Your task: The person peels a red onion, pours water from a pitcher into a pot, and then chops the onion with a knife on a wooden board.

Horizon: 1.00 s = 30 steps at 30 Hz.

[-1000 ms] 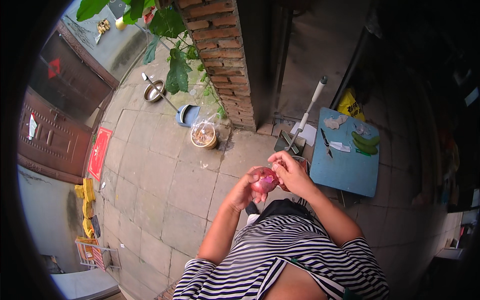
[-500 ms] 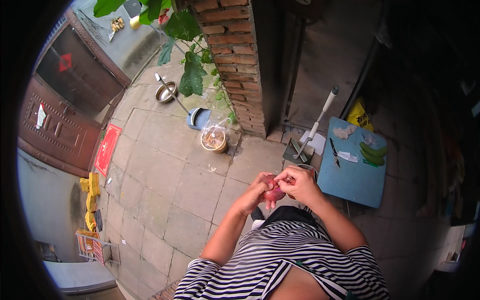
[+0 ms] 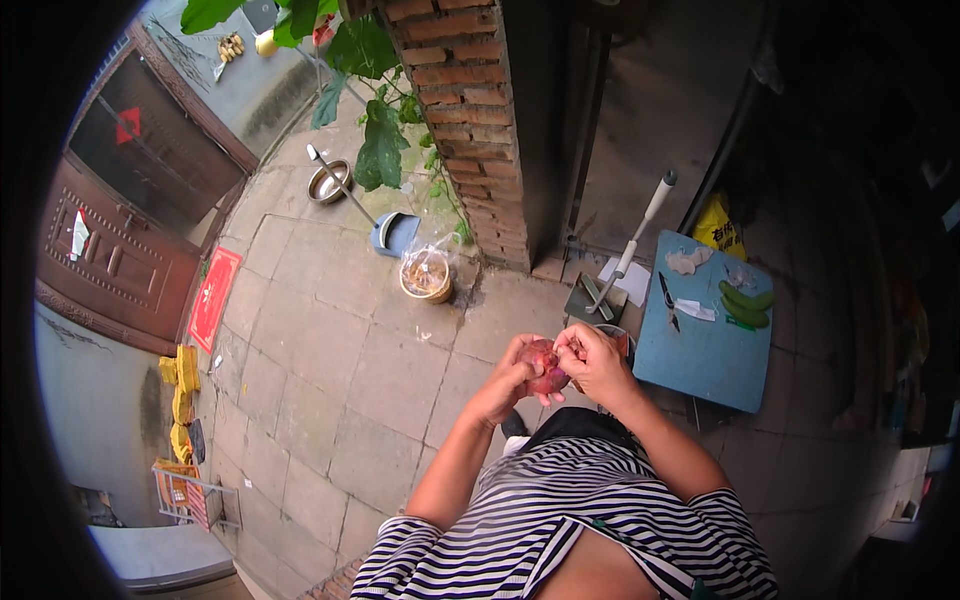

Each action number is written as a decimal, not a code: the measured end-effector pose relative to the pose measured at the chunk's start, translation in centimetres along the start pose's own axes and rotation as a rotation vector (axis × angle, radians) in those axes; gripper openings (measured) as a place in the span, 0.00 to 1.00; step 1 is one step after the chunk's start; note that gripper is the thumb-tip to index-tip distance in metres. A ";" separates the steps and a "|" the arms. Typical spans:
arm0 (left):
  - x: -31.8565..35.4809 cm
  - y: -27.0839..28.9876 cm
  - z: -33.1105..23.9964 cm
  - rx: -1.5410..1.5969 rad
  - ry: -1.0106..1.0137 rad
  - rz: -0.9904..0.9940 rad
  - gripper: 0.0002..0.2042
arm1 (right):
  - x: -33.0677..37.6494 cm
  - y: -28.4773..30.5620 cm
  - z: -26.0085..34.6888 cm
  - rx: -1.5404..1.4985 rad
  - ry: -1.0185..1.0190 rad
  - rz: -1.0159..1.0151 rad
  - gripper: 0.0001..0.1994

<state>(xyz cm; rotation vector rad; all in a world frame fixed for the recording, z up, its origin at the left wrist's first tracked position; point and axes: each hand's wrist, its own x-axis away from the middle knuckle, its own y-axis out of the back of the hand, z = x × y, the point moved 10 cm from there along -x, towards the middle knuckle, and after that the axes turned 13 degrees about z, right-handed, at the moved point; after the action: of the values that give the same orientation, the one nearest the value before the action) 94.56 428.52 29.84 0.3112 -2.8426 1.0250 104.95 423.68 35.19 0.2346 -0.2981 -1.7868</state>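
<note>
My view has swung nearer the blue table (image 3: 700, 350), but my left hand (image 3: 512, 375) still cups the reddish bulb (image 3: 545, 365) while my right hand (image 3: 592, 358) keeps pinching its skin, so peeling goes on.

Over the last second the view has swung, so the brick pillar (image 3: 470, 120), the bucket (image 3: 427, 275) and the blue worktop (image 3: 705, 335) sit differently in the picture, and more of the brown door (image 3: 110, 260) now shows at the left. The hands have kept working at the reddish fruit (image 3: 545, 365): the right hand (image 3: 595, 360) has shifted its fingers across its top, while the left hand (image 3: 510, 375) goes on cupping it from below, a touch lower against the striped shirt (image 3: 560, 520) than before.
</note>
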 end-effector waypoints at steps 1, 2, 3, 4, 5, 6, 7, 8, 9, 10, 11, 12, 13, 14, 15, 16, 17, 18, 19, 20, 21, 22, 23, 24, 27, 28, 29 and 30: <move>-0.1 0.0 -0.1 0.002 -0.017 -0.002 0.27 | -0.1 0.2 0.3 0.031 0.013 -0.013 0.04; -0.2 0.0 -0.2 0.002 -0.035 -0.002 0.27 | -0.1 0.4 0.5 0.064 0.028 -0.028 0.04; -0.3 0.0 -0.3 0.001 -0.053 -0.001 0.27 | 0.0 0.5 0.5 0.060 0.032 -0.053 0.04; -0.3 0.0 -0.4 -0.004 -0.063 -0.018 0.27 | 0.1 0.5 0.2 0.056 0.035 -0.077 0.04; -0.3 -0.1 -0.5 -0.009 -0.073 -0.034 0.27 | 0.1 0.6 0.0 0.053 0.038 -0.102 0.04; -0.4 -0.1 -0.6 -0.015 -0.082 -0.049 0.28 | 0.1 0.6 -0.4 0.004 0.026 -0.112 0.04; -0.4 -0.1 -0.6 -0.017 -0.093 -0.058 0.28 | 0.2 0.6 -0.9 -0.046 0.013 -0.123 0.04; -0.4 -0.1 -0.7 -0.021 -0.103 -0.068 0.28 | 0.1 0.6 -1.4 -0.096 0.002 -0.133 0.04; -0.4 -0.1 -0.8 -0.026 -0.114 -0.077 0.28 | 0.2 1.0 -2.1 -0.151 0.016 -0.187 0.04; -0.4 -0.4 -1.1 0.015 -0.161 -0.043 0.28 | 0.1 1.4 -3.2 -0.205 0.030 -0.241 0.04; -0.3 -0.6 -1.3 0.055 -0.211 -0.011 0.29 | 0.2 2.0 -3.7 -0.260 0.046 -0.292 0.04; -0.2 -0.8 -1.6 0.095 -0.260 0.021 0.29 | 0.4 2.3 -5.9 -0.423 -0.139 -0.259 0.04; -0.1 -0.6 -1.8 0.086 -0.261 0.007 0.29 | 0.3 2.8 -6.6 -0.616 -0.086 -0.244 0.04; -0.1 -0.5 -1.9 0.079 -0.258 -0.006 0.29 | 0.2 2.9 -6.4 -0.810 -0.034 -0.231 0.05; 0.0 -0.4 -1.9 0.072 -0.255 -0.019 0.29 | 0.4 2.9 -6.5 -0.863 -0.061 -0.258 0.03; -0.1 -0.3 -1.9 0.075 -0.245 -0.030 0.29 | 0.5 2.3 -6.3 -0.902 -0.095 -0.236 0.03; -0.1 -0.2 -1.9 0.079 -0.237 -0.039 0.29 | 0.5 1.8 -6.0 -0.938 -0.127 -0.212 0.03; -0.2 -0.2 -1.9 0.082 -0.229 -0.049 0.28 | 0.5 1.3 -6.0 -0.973 -0.159 -0.189 0.03; -0.2 -0.3 -1.8 0.077 -0.217 -0.054 0.29 | 0.5 0.9 -6.5 -0.950 -0.152 -0.155 0.03; -0.2 -0.3 -1.7 0.068 -0.207 -0.061 0.29 | 0.6 0.8 -6.3 -0.921 -0.142 -0.157 0.04; -0.2 -0.3 -1.7 0.060 -0.196 -0.067 0.29 | 0.5 0.6 -6.0 -0.893 -0.132 -0.158 0.05; -0.3 -0.3 -1.7 0.044 -0.189 -0.074 0.29 | 0.4 0.4 -5.7 -0.864 -0.122 -0.160 0.06; -0.3 -0.5 -1.7 0.029 -0.181 -0.080 0.28 | 0.3 0.1 -5.7 -0.823 -0.115 -0.157 0.08; -0.3 -0.6 -1.7 0.013 -0.173 -0.087 0.27 | 0.3 -0.3 -5.8 -0.817 -0.116 -0.118 0.08; -0.3 -0.1 -1.2 -0.040 -0.124 -0.105 0.27 | 0.3 -1.4 -5.7 -0.827 -0.098 -0.012 0.06; -0.4 0.1 -1.1 -0.040 -0.127 -0.103 0.27 | 0.5 -1.1 -5.5 -0.752 -0.094 -0.037 0.05; -0.4 0.3 -1.0 -0.040 -0.129 -0.105 0.26 | 0.5 -0.9 -4.8 -0.680 -0.090 -0.059 0.05; -0.4 0.4 -1.0 -0.041 -0.131 -0.108 0.26 | 0.6 -0.7 -4.2 -0.607 -0.087 -0.081 0.05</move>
<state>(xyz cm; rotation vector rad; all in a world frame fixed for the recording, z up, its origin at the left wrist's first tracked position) 94.91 429.48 30.26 0.5401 -2.9193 0.9584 105.47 422.93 31.00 -0.2664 0.2017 -1.8844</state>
